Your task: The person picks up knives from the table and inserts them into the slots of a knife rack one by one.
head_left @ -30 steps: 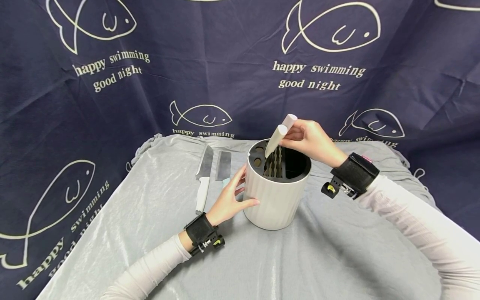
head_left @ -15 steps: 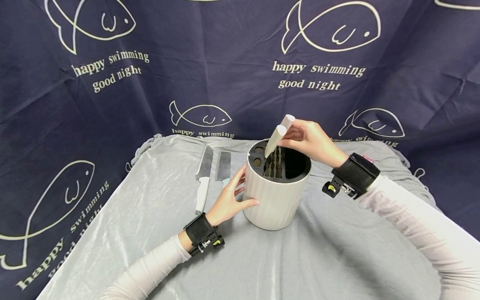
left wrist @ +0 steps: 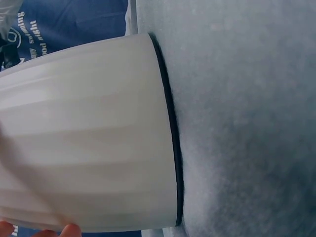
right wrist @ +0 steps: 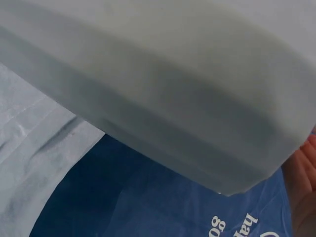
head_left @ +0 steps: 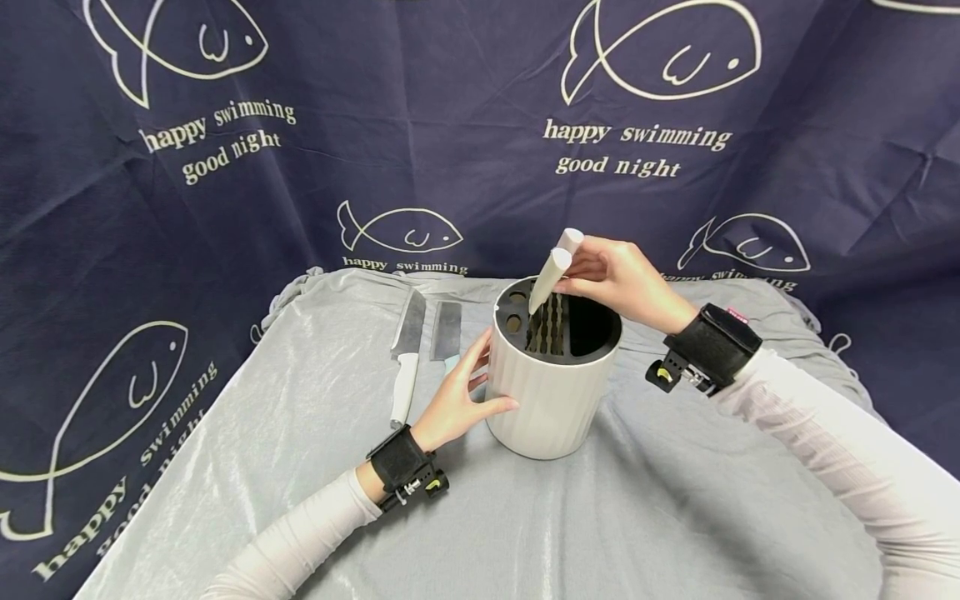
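Observation:
In the head view, a white ribbed knife holder (head_left: pixel 546 408) with a black slotted top stands on the cloth. My left hand (head_left: pixel 459 402) grips its left side, thumb on the front and fingers behind. Two white handles rise slantwise from the slots; whatever blades they have are hidden in the holder. My right hand (head_left: pixel 618 279) pinches the rear knife handle (head_left: pixel 572 240). The front knife handle (head_left: pixel 551 277) stands free just before it. In the left wrist view, the holder's wall (left wrist: pixel 89 148) fills much of the picture, with fingertips (left wrist: pixel 71 230) at its lower edge.
Left of the holder lie a white-handled knife (head_left: pixel 407 375) and a cleaver (head_left: pixel 447 329) with a pale blue handle, partly behind my left hand. The holder's top also has round holes and a wide dark compartment (head_left: pixel 592 329). A navy fish-print curtain (head_left: pixel 480 108) hangs behind.
The rear handle in my right hand has shifted slightly left, closer to the front handle. My left hand and the holder stay practically where they were.

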A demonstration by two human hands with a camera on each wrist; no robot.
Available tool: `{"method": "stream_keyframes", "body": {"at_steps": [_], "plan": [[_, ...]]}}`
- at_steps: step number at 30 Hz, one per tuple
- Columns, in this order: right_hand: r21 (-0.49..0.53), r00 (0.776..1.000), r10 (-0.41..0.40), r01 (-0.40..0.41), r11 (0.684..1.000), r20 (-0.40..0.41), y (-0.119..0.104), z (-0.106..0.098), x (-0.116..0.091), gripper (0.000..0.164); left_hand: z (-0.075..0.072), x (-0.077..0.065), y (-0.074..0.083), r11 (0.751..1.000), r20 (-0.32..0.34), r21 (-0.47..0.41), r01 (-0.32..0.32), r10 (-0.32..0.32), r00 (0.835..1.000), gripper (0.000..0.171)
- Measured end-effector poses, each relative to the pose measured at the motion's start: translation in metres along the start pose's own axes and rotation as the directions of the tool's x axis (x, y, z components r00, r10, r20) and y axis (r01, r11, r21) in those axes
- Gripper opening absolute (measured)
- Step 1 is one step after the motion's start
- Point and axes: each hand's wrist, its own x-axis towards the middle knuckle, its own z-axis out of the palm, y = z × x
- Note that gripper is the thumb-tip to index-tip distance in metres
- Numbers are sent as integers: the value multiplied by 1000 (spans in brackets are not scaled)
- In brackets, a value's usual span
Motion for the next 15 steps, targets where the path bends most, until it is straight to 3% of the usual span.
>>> {"method": "stream_keyframes", "body": {"at_steps": [8, 15], "plan": [[58, 995, 88, -85, 995, -52, 10, -11, -16, 44, 1, -1, 2, 1000, -4, -9, 7, -7, 1000, 102], [83, 983, 142, -133, 988, -116, 21, -18, -38, 45, 1, 0, 1, 1000, -5, -29, -4, 4, 1000, 100]]}}
